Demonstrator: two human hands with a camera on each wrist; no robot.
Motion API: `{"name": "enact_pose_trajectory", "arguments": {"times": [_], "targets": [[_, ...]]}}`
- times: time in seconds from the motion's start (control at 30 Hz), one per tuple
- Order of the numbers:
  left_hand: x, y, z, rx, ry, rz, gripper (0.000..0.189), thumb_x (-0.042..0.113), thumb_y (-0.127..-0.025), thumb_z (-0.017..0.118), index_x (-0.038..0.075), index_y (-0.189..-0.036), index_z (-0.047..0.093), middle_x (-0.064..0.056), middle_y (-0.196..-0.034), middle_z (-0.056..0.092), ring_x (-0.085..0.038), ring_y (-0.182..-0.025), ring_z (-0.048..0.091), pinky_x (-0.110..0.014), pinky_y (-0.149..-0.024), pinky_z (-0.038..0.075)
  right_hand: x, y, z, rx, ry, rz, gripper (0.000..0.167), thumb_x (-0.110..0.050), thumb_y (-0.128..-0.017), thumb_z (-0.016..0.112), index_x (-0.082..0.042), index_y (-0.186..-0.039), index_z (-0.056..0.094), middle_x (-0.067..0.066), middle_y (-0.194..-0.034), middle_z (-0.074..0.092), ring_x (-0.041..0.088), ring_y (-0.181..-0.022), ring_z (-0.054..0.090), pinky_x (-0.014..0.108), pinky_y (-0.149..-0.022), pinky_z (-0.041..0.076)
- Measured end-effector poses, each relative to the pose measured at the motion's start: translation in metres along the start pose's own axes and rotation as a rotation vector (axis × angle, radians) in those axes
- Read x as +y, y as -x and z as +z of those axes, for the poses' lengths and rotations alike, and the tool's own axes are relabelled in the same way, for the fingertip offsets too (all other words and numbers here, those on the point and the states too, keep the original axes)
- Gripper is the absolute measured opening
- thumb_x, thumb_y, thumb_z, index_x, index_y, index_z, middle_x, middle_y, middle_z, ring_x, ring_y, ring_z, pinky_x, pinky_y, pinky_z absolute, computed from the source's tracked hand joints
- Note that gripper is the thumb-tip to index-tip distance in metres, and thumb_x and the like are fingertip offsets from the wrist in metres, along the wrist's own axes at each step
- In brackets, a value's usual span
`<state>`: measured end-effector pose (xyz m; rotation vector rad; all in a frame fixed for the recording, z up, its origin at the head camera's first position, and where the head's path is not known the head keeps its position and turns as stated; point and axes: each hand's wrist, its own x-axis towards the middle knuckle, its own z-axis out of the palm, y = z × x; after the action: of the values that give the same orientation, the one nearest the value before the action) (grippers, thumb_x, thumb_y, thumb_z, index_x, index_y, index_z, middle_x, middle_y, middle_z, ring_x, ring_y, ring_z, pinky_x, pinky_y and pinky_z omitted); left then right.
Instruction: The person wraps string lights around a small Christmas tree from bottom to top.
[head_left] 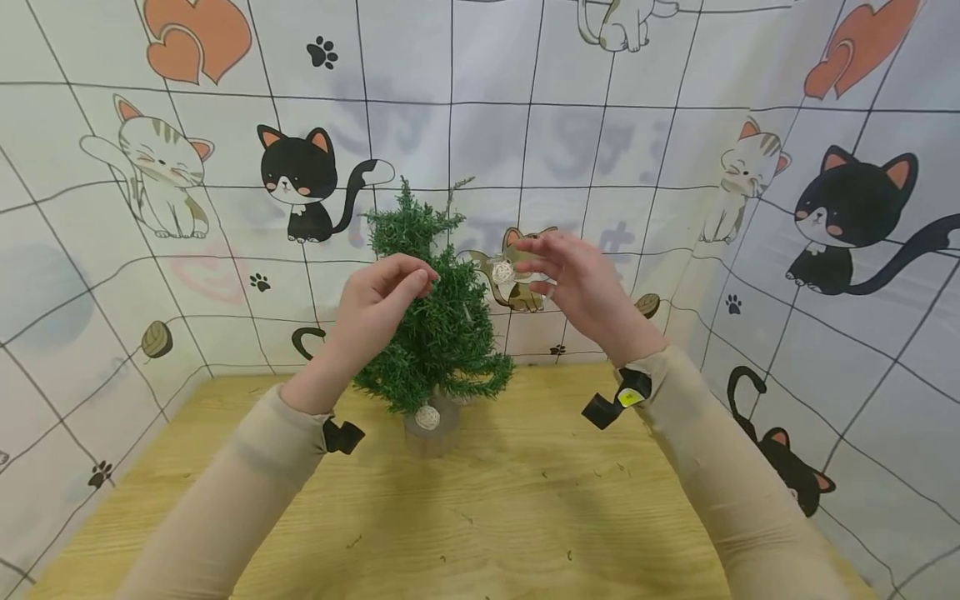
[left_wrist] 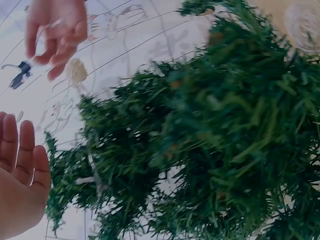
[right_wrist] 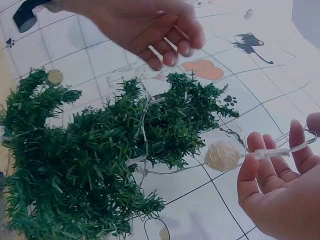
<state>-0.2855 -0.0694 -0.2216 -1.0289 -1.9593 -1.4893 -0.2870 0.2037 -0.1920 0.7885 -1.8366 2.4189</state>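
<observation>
Well, the right hand (head_left: 581, 271) has its fingers bent around a clear stretch of light string (right_wrist: 272, 152), seemingly a loose grip, though from where I stand I can't make out how the thumb meets the wire. Just beyond those fingertips a pale woven ball (head_left: 502, 273) on the string sits in the air, right of the tree (head_left: 438, 333). The left hand (head_left: 375, 304), beside the branches, has loosely bent fingers and grasps nothing I can see.

That ball looks feather-light and a little brittle; I'd pinch the clear piece beside it rather than squeeze the shell. The wire seems thin, pliable, perhaps slippery, and apt to snag on the bristly needles.

Farther out, the tree stands toward the table's (head_left: 517, 508) far edge, left of its middle, with another woven ball (head_left: 427, 417) low down before its base (head_left: 427, 442). Needles hide much of the string, the tree's back side is out of sight, and the table's near edge is cut off.
</observation>
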Motion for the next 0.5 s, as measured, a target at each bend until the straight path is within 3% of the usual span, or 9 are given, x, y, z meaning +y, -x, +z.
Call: {"name": "enact_pose_trajectory", "arguments": {"times": [0.13, 0.3, 0.5], "targets": [[-0.004, -0.002, 0.009, -0.026, -0.110, 0.053, 0.018, 0.016, -0.100, 0.056, 0.007, -0.108, 0.069, -0.004, -0.101, 0.067, -0.017, -0.087, 0.061, -0.034, -0.077, 0.048, 0.003, -0.008, 0.001, 0.009, -0.014, -0.045, 0.023, -0.022, -0.104, 0.047, -0.010, -0.089, 0.060, 0.016, -0.132, 0.054, 0.023, -0.101, 0.056, 0.035, -0.082, 0.040], [-0.003, -0.006, 0.019, -0.059, -0.191, 0.124, 0.018, 0.015, -0.097, 0.060, 0.006, -0.110, 0.069, -0.002, -0.100, 0.066, -0.014, -0.085, 0.059, -0.034, -0.075, 0.049, 0.010, -0.014, 0.006, 0.011, -0.019, -0.083, 0.023, -0.019, -0.103, 0.047, -0.011, -0.088, 0.063, 0.008, -0.121, 0.060, 0.022, -0.099, 0.057, 0.035, -0.082, 0.040], [-0.001, -0.005, 0.033, -0.104, -0.268, 0.104, 0.032, 0.025, -0.096, 0.063, 0.008, -0.123, 0.062, -0.003, -0.110, 0.065, -0.015, -0.095, 0.060, -0.036, -0.077, 0.049, 0.023, -0.014, 0.025, -0.019, 0.008, -0.111, 0.022, -0.016, -0.103, 0.048, -0.012, -0.092, 0.066, 0.005, -0.120, 0.061, 0.022, -0.100, 0.058, 0.035, -0.081, 0.043]]}}
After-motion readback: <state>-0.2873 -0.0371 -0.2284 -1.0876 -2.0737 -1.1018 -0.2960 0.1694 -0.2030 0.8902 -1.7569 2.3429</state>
